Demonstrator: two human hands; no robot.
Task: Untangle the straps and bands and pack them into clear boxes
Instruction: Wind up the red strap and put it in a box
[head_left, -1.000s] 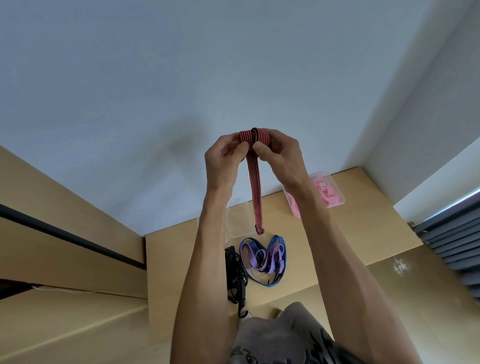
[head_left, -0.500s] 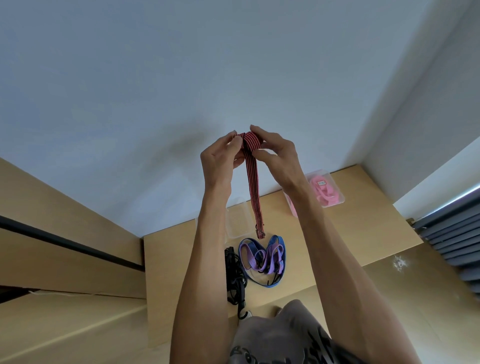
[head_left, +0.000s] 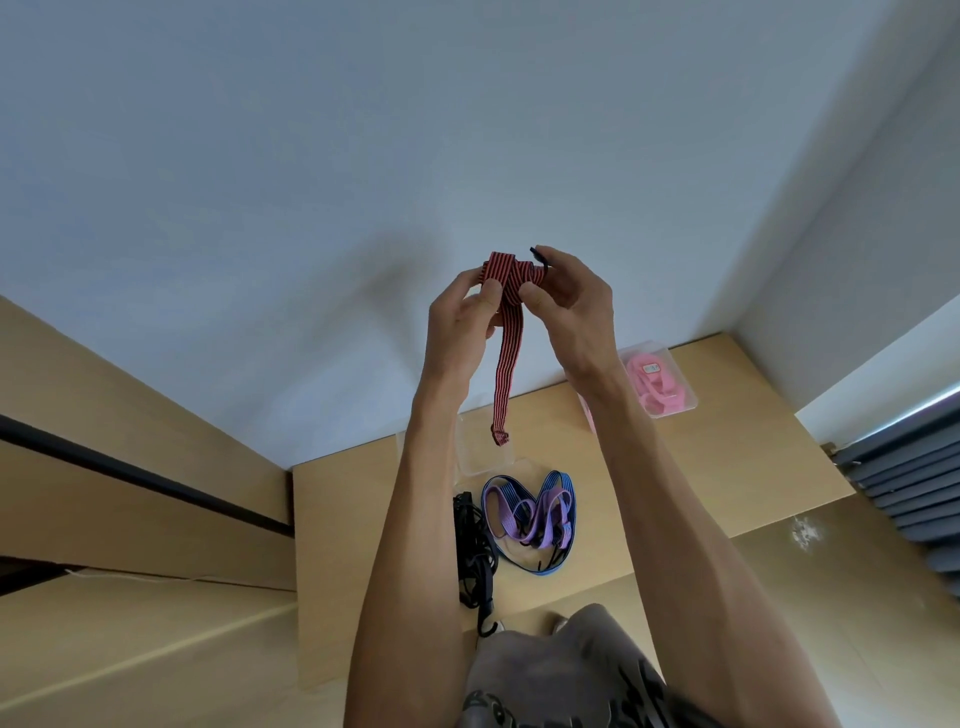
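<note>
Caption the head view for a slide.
Both hands, left hand and right hand, wind a red-and-black striped strap above a table holding more bands.

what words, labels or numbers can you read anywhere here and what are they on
No text here can be read.
Small pale tag on the pink bands in the clear plastic box: too small and blurred to read.
Dark print on the grey shirt at the bottom edge: a partial graphic, no letters to make out.
Red and black striped elastic strap, held by the left hand and right hand: no marking visible.
</note>
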